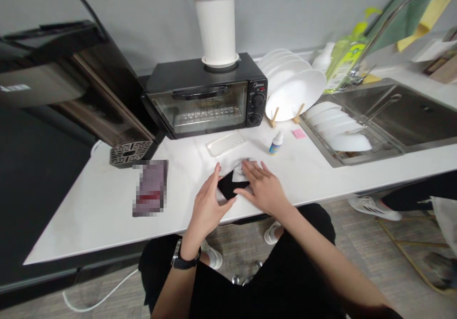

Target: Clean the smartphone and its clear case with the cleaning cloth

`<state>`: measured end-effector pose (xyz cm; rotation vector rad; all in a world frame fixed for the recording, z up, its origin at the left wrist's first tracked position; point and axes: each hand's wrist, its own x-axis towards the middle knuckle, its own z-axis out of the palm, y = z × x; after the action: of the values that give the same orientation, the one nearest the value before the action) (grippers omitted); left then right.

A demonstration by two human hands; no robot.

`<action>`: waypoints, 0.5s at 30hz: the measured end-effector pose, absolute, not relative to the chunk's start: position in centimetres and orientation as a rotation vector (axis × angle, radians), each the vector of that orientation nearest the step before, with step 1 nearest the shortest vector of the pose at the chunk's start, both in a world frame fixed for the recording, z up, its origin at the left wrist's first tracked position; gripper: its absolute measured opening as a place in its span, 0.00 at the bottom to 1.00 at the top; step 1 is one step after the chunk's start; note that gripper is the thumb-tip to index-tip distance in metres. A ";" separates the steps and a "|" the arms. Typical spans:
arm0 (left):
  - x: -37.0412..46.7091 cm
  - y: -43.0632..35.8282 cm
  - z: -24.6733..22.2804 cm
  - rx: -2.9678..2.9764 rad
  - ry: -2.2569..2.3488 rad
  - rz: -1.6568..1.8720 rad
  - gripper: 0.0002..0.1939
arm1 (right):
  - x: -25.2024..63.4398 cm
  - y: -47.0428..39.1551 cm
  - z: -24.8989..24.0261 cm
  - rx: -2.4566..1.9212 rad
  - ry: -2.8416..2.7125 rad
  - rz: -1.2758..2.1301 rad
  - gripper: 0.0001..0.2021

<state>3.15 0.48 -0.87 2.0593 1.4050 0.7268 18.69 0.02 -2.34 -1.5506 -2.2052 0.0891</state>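
A black phone-like slab (230, 187) lies on the white counter (96, 209) near its front edge. My left hand (207, 202) braces the slab's left side, thumb and fingers spread around its edge. A white cloth (241, 172) is pressed on the slab's upper right part under the fingers of my right hand (264, 188). A clear phone case (225, 144) rests just behind my hands. The small spray bottle (276, 143) with a white cap stands upright to the right of the case.
A toaster oven (207, 100) stands at the back, beneath a white utensil holder (217, 28). At left are a dark machine (130, 152) and a pixelated purple packet (152, 188). Racked plates (296, 95), a pink note (299, 133) and a sink (410, 114) are at right.
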 end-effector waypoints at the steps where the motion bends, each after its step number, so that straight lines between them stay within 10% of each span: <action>1: 3.1 0.5 -0.9 2.065 1.402 0.721 0.37 | 18.3 -0.2 -2.3 -1.484 -2.263 0.100 0.29; 15: 2.6 0.2 -1.4 2.129 1.387 0.778 0.37 | 17.5 -0.9 -2.1 -1.343 -2.410 0.162 0.24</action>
<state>2.58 0.20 -1.40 2.1287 1.3866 0.7783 17.46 -0.95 -2.11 -1.3425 -2.4100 0.1622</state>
